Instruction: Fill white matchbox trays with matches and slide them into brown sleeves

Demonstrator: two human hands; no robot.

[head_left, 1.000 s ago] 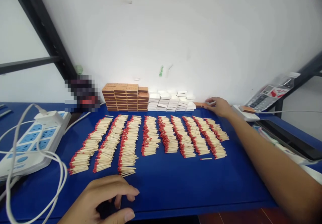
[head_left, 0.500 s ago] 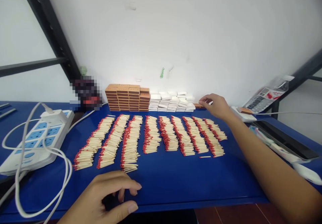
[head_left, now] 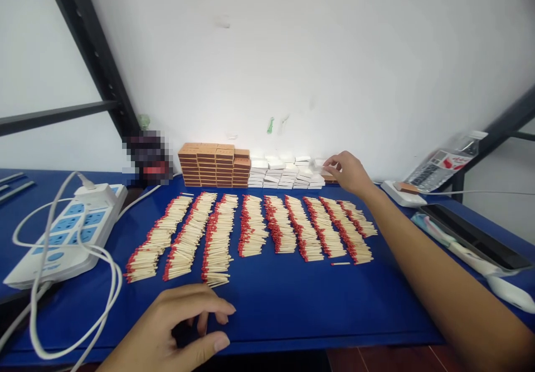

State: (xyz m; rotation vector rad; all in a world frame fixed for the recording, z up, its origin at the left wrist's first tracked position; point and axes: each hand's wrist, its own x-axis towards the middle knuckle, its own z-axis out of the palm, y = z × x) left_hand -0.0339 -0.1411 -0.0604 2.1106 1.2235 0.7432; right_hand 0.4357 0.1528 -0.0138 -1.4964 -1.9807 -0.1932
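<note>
My right hand [head_left: 348, 174] reaches to the back of the blue table, its fingers closed around the edge of a white matchbox tray [head_left: 318, 165] at the right end of the stacked trays [head_left: 278, 172]. Low brown matchbox covers [head_left: 331, 179] lie partly hidden under that hand. To the left of the trays stands a block of stacked brown matchboxes [head_left: 209, 165]. Several rows of red-headed matches [head_left: 217, 238] spread across the table. My left hand [head_left: 184, 322] hovers near the front edge, fingers loosely bent and apart, holding nothing.
At left, a white power strip [head_left: 67, 238] trails looping cables. On the right are a plastic bottle [head_left: 447, 160], a dark phone-like slab [head_left: 476, 235], a toothbrush-like object [head_left: 463, 252] and a small white box [head_left: 403, 193]. One loose match [head_left: 340, 264] lies apart.
My right hand has shifted slightly left, from the brown covers to the white trays. My left hand has stayed in place. The view has tilted a little.
</note>
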